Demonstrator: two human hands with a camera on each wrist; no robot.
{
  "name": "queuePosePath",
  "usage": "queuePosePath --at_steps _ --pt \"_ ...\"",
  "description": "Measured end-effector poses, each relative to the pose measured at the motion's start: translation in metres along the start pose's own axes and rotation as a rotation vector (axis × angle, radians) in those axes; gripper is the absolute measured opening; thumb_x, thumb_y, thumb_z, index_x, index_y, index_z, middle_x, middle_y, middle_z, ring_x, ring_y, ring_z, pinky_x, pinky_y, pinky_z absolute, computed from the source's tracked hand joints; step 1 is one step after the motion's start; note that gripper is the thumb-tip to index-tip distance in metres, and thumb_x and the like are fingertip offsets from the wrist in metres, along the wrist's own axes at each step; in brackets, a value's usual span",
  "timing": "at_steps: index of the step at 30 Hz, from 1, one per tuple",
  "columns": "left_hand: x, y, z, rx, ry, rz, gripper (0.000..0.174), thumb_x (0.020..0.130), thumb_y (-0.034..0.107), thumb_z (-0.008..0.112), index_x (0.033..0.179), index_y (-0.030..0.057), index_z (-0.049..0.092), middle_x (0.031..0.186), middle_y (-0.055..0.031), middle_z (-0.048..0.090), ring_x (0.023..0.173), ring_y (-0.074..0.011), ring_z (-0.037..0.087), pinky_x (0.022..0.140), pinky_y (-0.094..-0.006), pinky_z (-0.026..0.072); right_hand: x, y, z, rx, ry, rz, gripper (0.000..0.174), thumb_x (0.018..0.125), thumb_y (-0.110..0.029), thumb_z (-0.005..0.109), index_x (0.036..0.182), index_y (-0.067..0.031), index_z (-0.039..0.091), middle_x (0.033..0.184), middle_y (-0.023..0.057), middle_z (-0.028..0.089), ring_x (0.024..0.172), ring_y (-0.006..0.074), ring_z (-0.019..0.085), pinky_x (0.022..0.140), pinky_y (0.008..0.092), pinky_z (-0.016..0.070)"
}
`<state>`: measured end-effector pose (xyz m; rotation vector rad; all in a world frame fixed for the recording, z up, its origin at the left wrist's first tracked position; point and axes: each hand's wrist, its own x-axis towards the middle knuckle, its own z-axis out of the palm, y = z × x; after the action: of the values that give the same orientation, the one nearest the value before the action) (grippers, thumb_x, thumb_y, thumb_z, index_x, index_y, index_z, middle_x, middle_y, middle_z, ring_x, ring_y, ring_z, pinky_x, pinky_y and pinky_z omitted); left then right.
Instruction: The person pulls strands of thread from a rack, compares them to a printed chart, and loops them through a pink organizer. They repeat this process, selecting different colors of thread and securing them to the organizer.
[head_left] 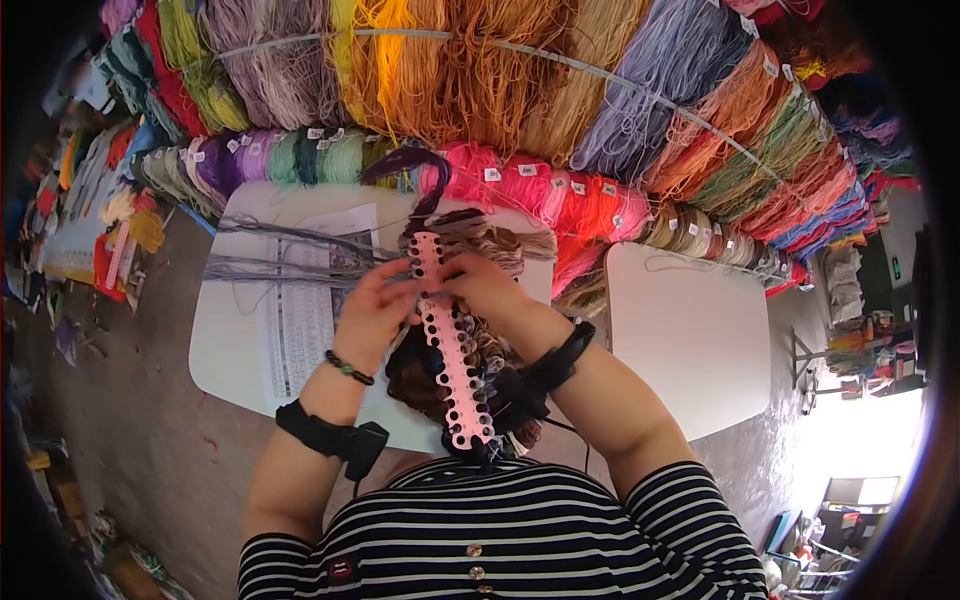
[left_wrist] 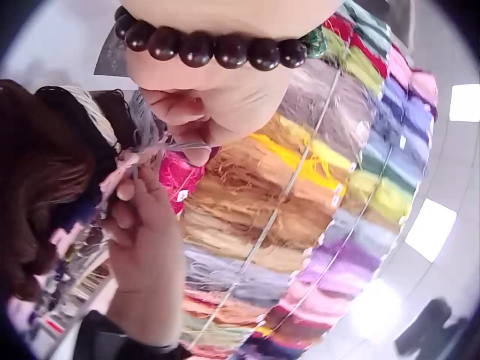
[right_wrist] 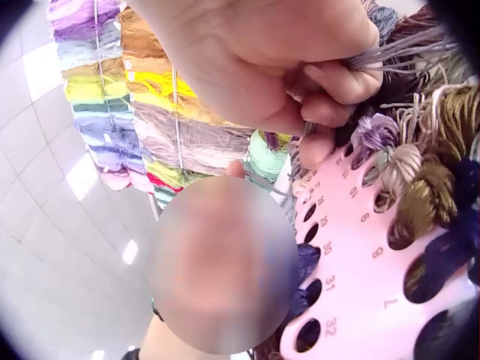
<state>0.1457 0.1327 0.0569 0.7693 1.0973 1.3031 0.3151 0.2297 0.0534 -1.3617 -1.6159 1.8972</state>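
Observation:
A long pink thread card (head_left: 459,375) with numbered holes (right_wrist: 310,335) along both edges runs down the middle, looped with skeins in many colours. Close to its upper part, my left hand (head_left: 372,308) pinches grey embroidery thread (left_wrist: 146,124) between curled fingers and thumb. Opposite it my right hand (head_left: 487,287) grips grey strands (right_wrist: 405,51) right at the card's edge. In the right wrist view the left hand is blurred. Purple, cream and olive skeins (right_wrist: 425,201) hang from the holes beside the right hand.
Long grey strands (head_left: 290,270) stretch left across a printed chart (head_left: 285,345) on the white table (head_left: 225,350). Dark purple thread (head_left: 425,180) lies beyond the card. Racks of coloured skeins (head_left: 500,80) stand behind. A second white table (head_left: 690,340) is at the right.

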Motion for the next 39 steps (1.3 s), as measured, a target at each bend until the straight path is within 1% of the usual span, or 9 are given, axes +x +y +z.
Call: queuePosePath --at_steps 4,8,12,14,16,21,25,28,39 --pt "0.005 0.0 0.0 0.298 -0.189 -0.003 0.059 0.082 -0.005 0.056 0.138 0.0045 0.037 0.097 -0.0088 0.064 0.074 -0.0105 0.06 0.068 -0.0225 0.0481 -0.008 -0.007 -0.005 0.284 -0.113 0.042 0.024 0.081 -0.01 0.058 0.103 0.0011 0.056 0.077 0.0054 0.063 0.068 0.0162 0.057 0.063 0.0281 0.0462" --pt "0.008 -0.002 -0.04 0.9 0.313 0.234 0.037 0.082 0.001 0.061 0.119 0.0016 0.057 0.082 -0.001 0.061 0.064 -0.009 0.055 0.059 -0.0246 0.0455 -0.009 -0.005 0.004 0.003 -0.039 -0.036 0.022 0.085 -0.012 0.055 0.105 -0.0013 0.055 0.081 0.006 0.063 0.07 0.0142 0.058 0.063 0.0274 0.0466" --pt "-0.019 0.037 -0.067 0.065 0.324 -0.009 0.027 0.092 0.011 0.054 0.118 0.009 0.06 0.076 0.0065 0.054 0.059 -0.0026 0.046 0.049 -0.0184 0.0355 -0.008 -0.003 0.004 -0.228 -0.03 -0.089 0.023 0.087 -0.014 0.055 0.106 -0.0012 0.053 0.083 0.0073 0.063 0.073 0.0146 0.058 0.066 0.0292 0.0481" --pt "-0.034 0.056 -0.09 -0.233 0.417 0.071 0.029 0.096 0.017 0.051 0.124 0.0107 0.055 0.078 0.0071 0.054 0.062 -0.0021 0.047 0.05 -0.0181 0.0392 -0.004 0.003 0.002 -0.218 -0.035 -0.112 0.024 0.086 -0.014 0.056 0.106 -0.001 0.052 0.083 0.0079 0.063 0.073 0.0153 0.058 0.065 0.0297 0.0478" --pt "-0.056 0.071 -0.149 -0.411 0.088 0.34 0.035 0.096 0.018 0.051 0.13 0.0101 0.049 0.089 0.0044 0.057 0.077 -0.004 0.053 0.063 -0.0185 0.0464 -0.006 0.005 0.004 -0.23 -0.027 -0.137 0.025 0.085 -0.014 0.056 0.106 -0.0001 0.053 0.084 0.0107 0.065 0.076 0.0193 0.061 0.068 0.0316 0.0484" --pt "-0.073 0.064 -0.224 -0.216 1.052 0.248 0.044 0.092 0.024 0.058 0.132 0.0086 0.045 0.118 -0.0027 0.059 0.101 -0.012 0.057 0.079 -0.0228 0.046 -0.04 -0.004 0.009 -0.417 0.119 -0.277 0.036 0.082 -0.026 0.062 0.104 0.0005 0.053 0.086 0.0151 0.067 0.082 0.0299 0.066 0.074 0.0371 0.0499" --pt "-0.081 0.043 -0.132 0.219 0.568 0.087 0.036 0.091 0.023 0.059 0.124 0.0097 0.054 0.111 -0.0027 0.063 0.093 -0.0119 0.06 0.075 -0.0241 0.0466 -0.08 -0.007 0.014 -0.849 0.266 -0.146 0.06 0.072 -0.053 0.071 0.101 -0.0018 0.056 0.083 0.0153 0.066 0.078 0.0304 0.065 0.068 0.0379 0.0496" --pt "-0.068 0.023 -0.078 0.392 0.198 -0.039 0.025 0.091 0.021 0.06 0.114 0.0098 0.063 0.095 -0.002 0.066 0.078 -0.0109 0.062 0.068 -0.0249 0.0478 -0.075 0.006 0.014 -0.729 0.218 -0.081 0.052 0.074 -0.044 0.073 0.096 0.0005 0.058 0.086 0.0144 0.067 0.081 0.0289 0.066 0.072 0.039 0.0503" --pt "-0.031 0.015 -0.005 0.461 -0.192 0.046 0.017 0.088 0.009 0.06 0.101 -0.002 0.061 0.083 0.0 0.062 0.072 -0.0066 0.055 0.064 -0.0215 0.0443 -0.106 0.001 0.011 0.131 0.112 -0.213 0.022 0.086 -0.017 0.068 0.094 -0.0001 0.055 0.07 -0.0002 0.056 0.062 0.0059 0.049 0.054 0.0237 0.0391"
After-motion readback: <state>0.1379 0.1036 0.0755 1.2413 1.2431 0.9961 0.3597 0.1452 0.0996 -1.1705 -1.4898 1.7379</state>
